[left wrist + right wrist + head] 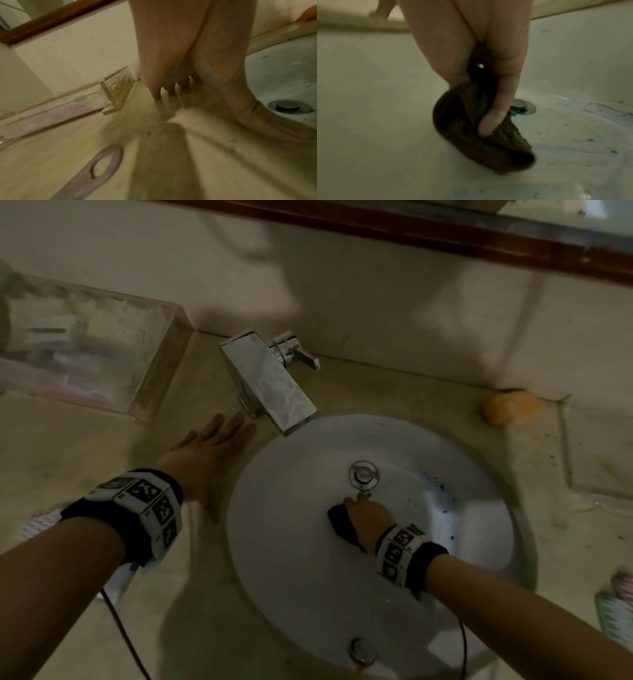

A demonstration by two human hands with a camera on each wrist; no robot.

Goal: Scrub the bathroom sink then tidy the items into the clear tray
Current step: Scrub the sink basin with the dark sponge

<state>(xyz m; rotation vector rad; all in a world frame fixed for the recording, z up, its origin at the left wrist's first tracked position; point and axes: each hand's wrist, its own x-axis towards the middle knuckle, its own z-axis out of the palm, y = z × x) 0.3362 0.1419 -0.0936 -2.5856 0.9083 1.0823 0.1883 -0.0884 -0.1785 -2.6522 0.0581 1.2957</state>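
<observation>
A round white sink (291, 559) is set in a beige counter, with blue specks and smears (599, 108) right of its chrome drain (363, 474). Down in the bowl, my right hand (368, 517) grips a dark folded scrub pad (471, 128) and holds it against the basin just before the drain. My left hand (212, 446) rests flat on the counter left of the sink, its fingers (169, 88) straight, holding nothing. A clear tray (85, 347) stands at the back left by the wall, with blurred items inside.
A chrome tap (270, 381) with a side lever reaches over the sink's back rim. An orange soap bar (510, 407) lies at the back right. A pink handle with a round hole (96, 171) lies on the counter near my left wrist. A striped object (616, 607) shows at the right edge.
</observation>
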